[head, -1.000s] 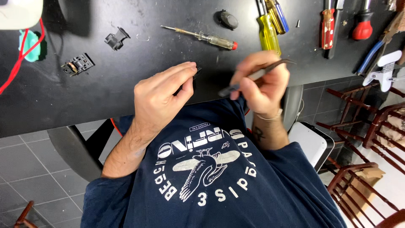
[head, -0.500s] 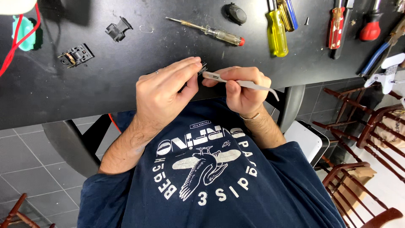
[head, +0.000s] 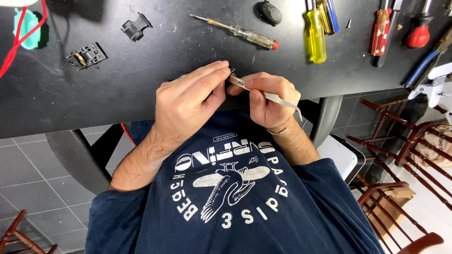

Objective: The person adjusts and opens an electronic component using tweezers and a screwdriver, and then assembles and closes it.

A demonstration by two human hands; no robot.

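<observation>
Over the last second the right hand [head: 272, 101] has swung the tweezers [head: 239, 83] round from pointing off to the right and brought them in to meet the left hand [head: 188, 101]. The two hands now sit touching at the near edge of the black table [head: 117, 99], in the middle of the frame.

The left hand's fingers are pinched shut on a small dark part [head: 232, 71], of which only a sliver shows past the fingertips. The right hand is closed around the tweezers, thumb and forefinger pressing the blades near the front. The tips reach the small dark part, but I cannot tell whether they grip it or only touch it.

The step in hand looks like fine tweezer work on that part, held just above the table edge. Whatever comes next probably calls for a steady pinch from the left hand and light, exact pressure on the blades, as the piece is tiny and easily dropped.

At the upper left lie a black clip [head: 135, 26] and a black switch piece [head: 87, 55]. A clear-handled screwdriver [head: 245, 32] and a yellow screwdriver [head: 314, 37] lie along the top.
</observation>
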